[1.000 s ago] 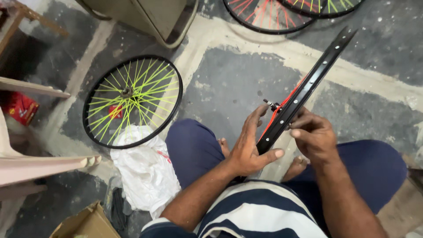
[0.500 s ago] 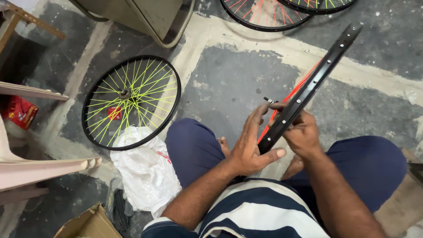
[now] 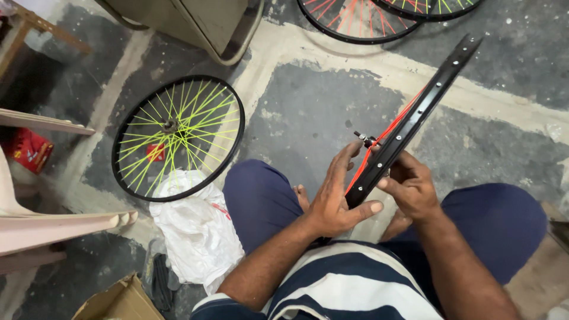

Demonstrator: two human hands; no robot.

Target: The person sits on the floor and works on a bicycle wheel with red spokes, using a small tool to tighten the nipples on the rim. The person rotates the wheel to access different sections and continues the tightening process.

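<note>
Since the earlier frame, little has been shifted: the black rim [image 3: 409, 124] is gripped edge-on above the lap by the left hand [image 3: 338, 201] and right hand [image 3: 412, 186]; bare floor [image 3: 308, 112] lies beyond, the yellow-spoked wheel [image 3: 178, 136] well apart.

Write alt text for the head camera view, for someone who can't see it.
A seated person's left hand and right hand hold a black bicycle rim with red-orange spokes edge-on above their lap. On the concrete floor to their left lie a wheel with yellow-green spokes and a white plastic bag.
</note>
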